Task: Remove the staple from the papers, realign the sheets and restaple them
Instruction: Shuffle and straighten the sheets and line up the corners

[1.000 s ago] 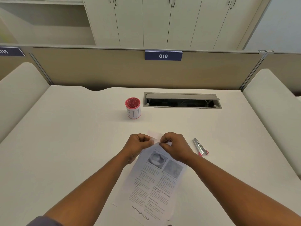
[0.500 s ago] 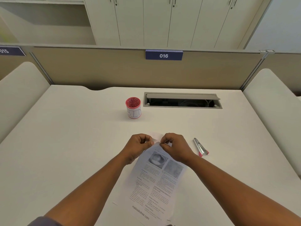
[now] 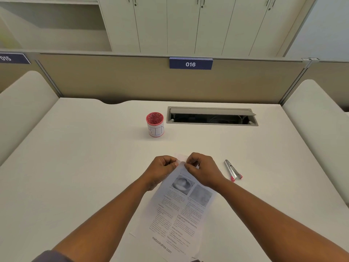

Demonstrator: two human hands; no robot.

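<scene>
Both your left hand and right hand grip pinched shut on the far corner of the printed white paper sheets lying on the worktop, so by my reading you're only at staple removal, the silver pink-tipped stapler untouched nearby.

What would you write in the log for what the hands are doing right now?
step: staple removal | left hand + right hand: pinching papers at top corner | stapler: untouched on desk, right of papers | staple: not visible

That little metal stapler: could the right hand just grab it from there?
Probably yes. The stapler lies on bare table just beside the right hand, nothing between them, though that hand is pinching the papers now.
</scene>
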